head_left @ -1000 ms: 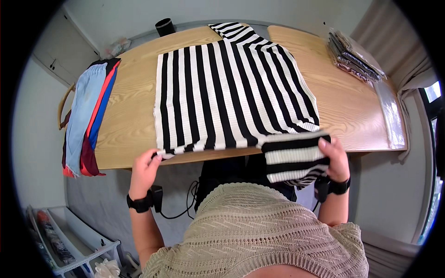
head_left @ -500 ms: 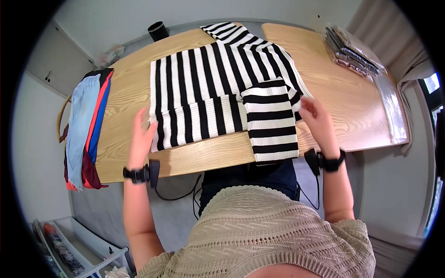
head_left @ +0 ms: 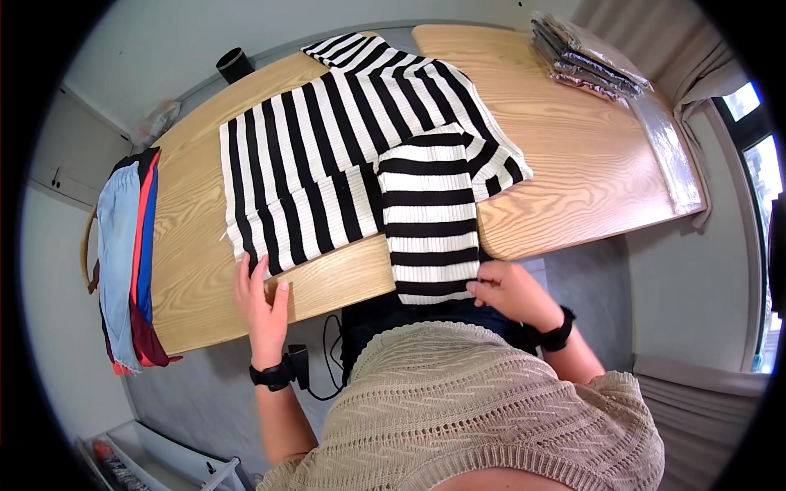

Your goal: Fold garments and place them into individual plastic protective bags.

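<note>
1. Your left hand [head_left: 264,301] lies flat on the wooden bench [head_left: 573,155], fingers spread and pointing away from you, fingertips touching the near left corner of the striped sweater [head_left: 327,155]. It pinches nothing.
2. Your right hand [head_left: 512,293] is at the bench's near edge, fingers curled and pinching the cuff end of the sleeve [head_left: 427,217].
3. The striped sweater, black and white, lies spread flat across the middle of the bench, stripes running away from you on the body.
4. The sleeve is folded across the sweater's right part; its stripes run crosswise. Its lower end hangs just past the near bench edge, where your right hand holds it.
5. A stack of folded clothes [head_left: 127,254], light blue, red and dark red, lies at the bench's left end, well apart from the sweater.
6. A pile of flat packets in clear wrap [head_left: 585,61] sits at the far right corner.
7. A black cup [head_left: 234,64] stands at the far left edge.
8. Both wrists carry black bands; a cable hangs below the bench near the left one.
</note>
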`<state>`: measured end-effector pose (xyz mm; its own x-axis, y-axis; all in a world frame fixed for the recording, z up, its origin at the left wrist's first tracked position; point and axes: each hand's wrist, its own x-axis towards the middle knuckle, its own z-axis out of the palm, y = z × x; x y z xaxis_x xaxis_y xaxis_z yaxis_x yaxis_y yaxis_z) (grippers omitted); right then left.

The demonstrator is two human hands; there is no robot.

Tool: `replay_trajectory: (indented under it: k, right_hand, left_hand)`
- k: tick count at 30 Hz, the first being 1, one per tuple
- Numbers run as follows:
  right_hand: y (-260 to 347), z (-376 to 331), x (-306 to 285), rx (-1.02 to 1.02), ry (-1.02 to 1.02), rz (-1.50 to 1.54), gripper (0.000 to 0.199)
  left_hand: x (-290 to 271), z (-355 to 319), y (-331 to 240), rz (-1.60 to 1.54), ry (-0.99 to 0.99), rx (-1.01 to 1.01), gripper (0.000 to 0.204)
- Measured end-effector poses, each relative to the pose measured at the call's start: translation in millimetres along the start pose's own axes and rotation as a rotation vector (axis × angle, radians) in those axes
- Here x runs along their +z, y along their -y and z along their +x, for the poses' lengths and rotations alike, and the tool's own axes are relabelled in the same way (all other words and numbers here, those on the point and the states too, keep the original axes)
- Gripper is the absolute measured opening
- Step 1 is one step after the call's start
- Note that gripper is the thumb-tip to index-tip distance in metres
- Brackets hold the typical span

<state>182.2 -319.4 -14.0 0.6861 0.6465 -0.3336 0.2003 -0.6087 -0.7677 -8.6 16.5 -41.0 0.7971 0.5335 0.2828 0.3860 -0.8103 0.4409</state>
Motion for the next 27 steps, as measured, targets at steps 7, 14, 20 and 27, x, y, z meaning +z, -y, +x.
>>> replay_trajectory:
  k: [7,14,20,27]
  right_hand:
    - [95,75,-70,-0.486,-0.002,0.673,0.024]
    - [69,106,-112,-0.402,-0.391,0.347,0.033]
    - [-22,101,-94,-0.111,-0.567,0.096,0.029]
    - [-28,84,-88,0.044,-0.51,-0.009,0.027]
  left_hand:
    - [14,3,-12,0.159,-0.046,-0.004,0.043]
    - [9,1,-11,0.16,-0.051,-0.015,0.042]
    - [12,4,-11,0.173,-0.088,0.008,0.038]
    - [8,9,1,0.135,-0.128,0.002,0.029]
